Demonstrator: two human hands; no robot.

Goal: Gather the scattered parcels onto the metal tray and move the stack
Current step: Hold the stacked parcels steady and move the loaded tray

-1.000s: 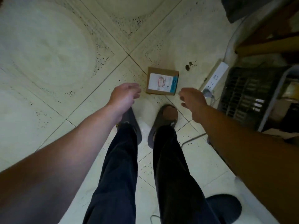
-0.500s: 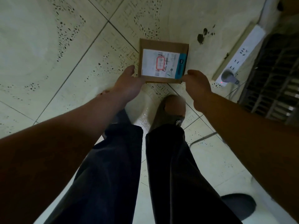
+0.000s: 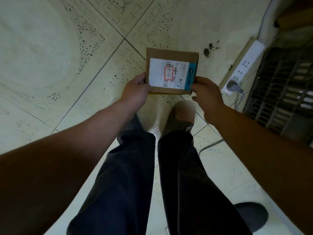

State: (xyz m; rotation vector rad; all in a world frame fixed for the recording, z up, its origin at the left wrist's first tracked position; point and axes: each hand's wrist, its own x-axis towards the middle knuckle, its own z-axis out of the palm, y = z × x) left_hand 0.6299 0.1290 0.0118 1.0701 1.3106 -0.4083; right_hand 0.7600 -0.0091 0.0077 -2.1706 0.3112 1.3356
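Left hand [image 3: 135, 92] pinches the near-left corner of a flat cardboard parcel [image 3: 171, 72] and right hand [image 3: 207, 95] pinches the near-right corner, label side up. The two-sided hold likely keeps the thin box level for the carry to the tray, which isn't in view. Parcel is just ahead of the person's feet, over pale patterned floor tiles [image 3: 50, 65]; can't tell if it's clear of them. At right: white power strip [image 3: 243, 67] w/ one plug in, beside a dark slatted crate [image 3: 284, 85].
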